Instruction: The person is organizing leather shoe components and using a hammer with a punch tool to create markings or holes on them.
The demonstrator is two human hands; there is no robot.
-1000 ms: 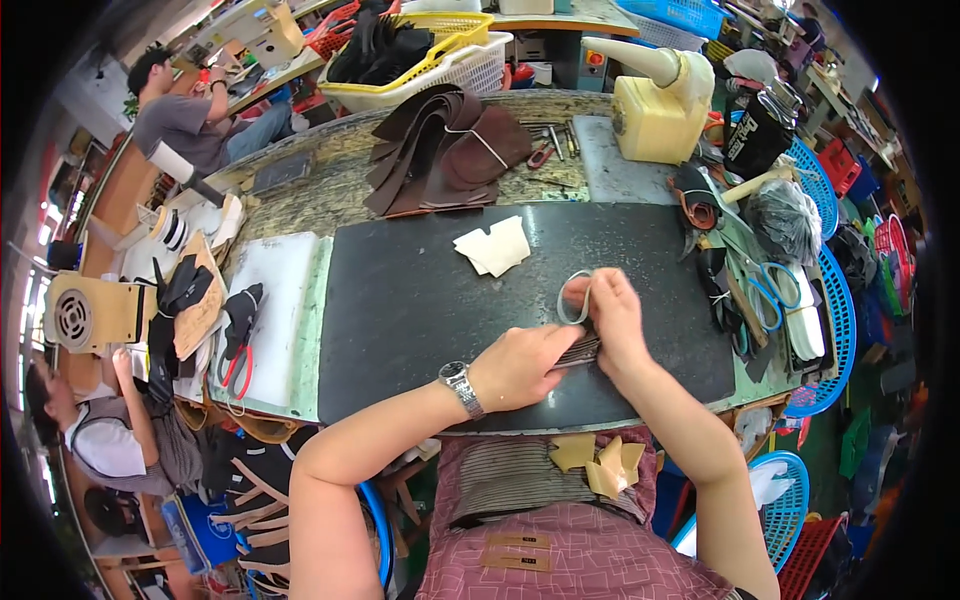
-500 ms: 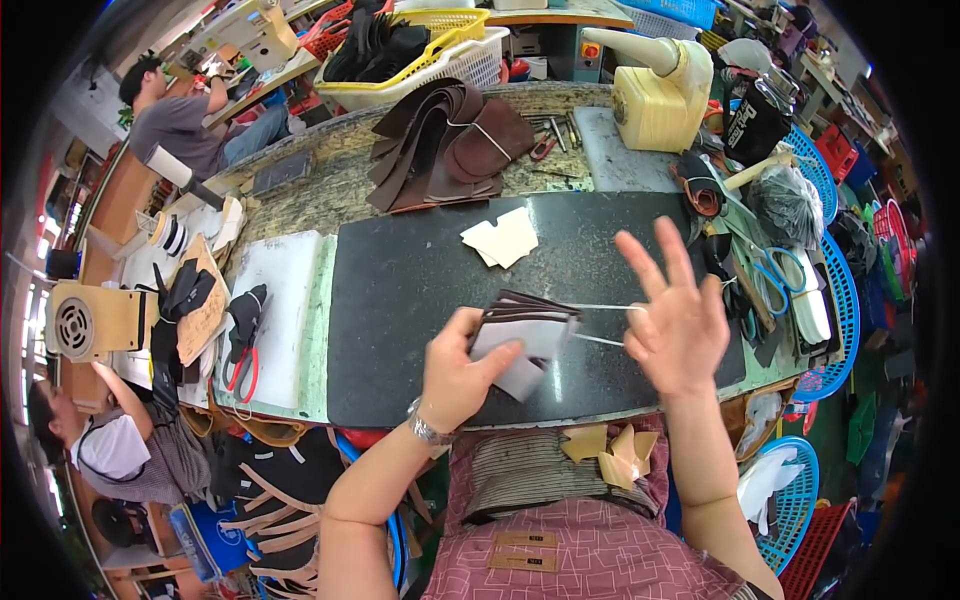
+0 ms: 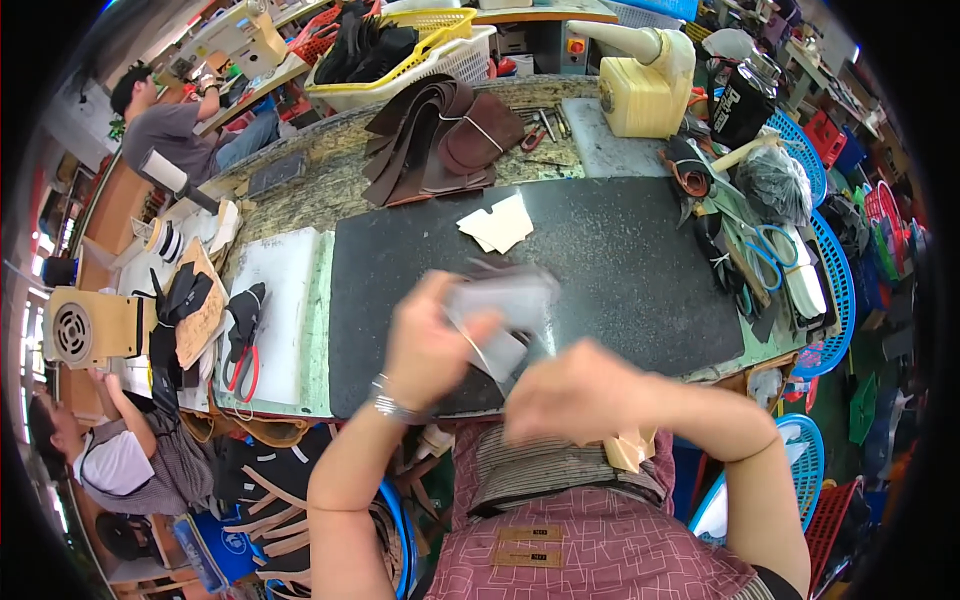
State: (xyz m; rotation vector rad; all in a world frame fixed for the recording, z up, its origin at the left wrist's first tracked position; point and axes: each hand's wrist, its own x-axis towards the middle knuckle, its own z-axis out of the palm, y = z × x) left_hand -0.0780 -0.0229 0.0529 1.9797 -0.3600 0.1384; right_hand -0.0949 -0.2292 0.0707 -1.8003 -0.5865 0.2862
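My left hand [image 3: 432,345] grips a small stack of leather pieces [image 3: 505,298], grey on the upper face with dark brown edges, held above the black mat [image 3: 620,270]. A thin white rubber band [image 3: 478,352] crosses the stack by my left thumb and runs down toward my right hand [image 3: 570,392]. That hand is curled closed at the stack's near right corner, blurred by motion; its fingertips are hidden. Beyond the stack, several cream-coloured cut pieces [image 3: 497,224] lie on the mat.
Brown leather strips tied in a bundle [image 3: 440,140] lie at the back. Red-handled scissors [image 3: 240,365] rest on the white board [image 3: 275,320] at left. Blue-handled scissors [image 3: 770,258] and a yellowish machine [image 3: 645,95] are at right. Two other people sit at the left.
My right hand has swung from the right, where it stretched the band with fingers raised, down and left to the stack's near side, curling closed. The stack has shifted slightly left.
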